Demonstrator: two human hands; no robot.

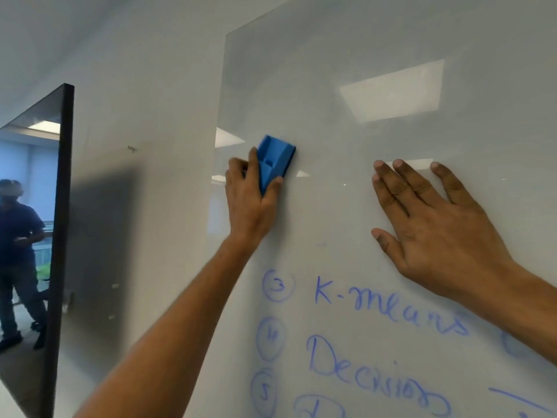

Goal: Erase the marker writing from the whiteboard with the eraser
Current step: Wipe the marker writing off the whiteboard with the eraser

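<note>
Glossy white wall-mounted whiteboard [376, 70], blue marker writing [388, 315] across its lower part, right hand [434, 224] flat with fingers spread against board, left hand [250, 197] gripping blue plastic block eraser [275, 162] near board's left edge, eraser protruding above fingers

To the left, a dark-framed glass panel [57, 236], tilted in view. Behind it, 1 person [16, 260] in a dark blue shirt and dark trousers, standing on the floor. Above, a lit ceiling light [45, 126]. Beside the panel, a plain white wall [144, 101].
</note>
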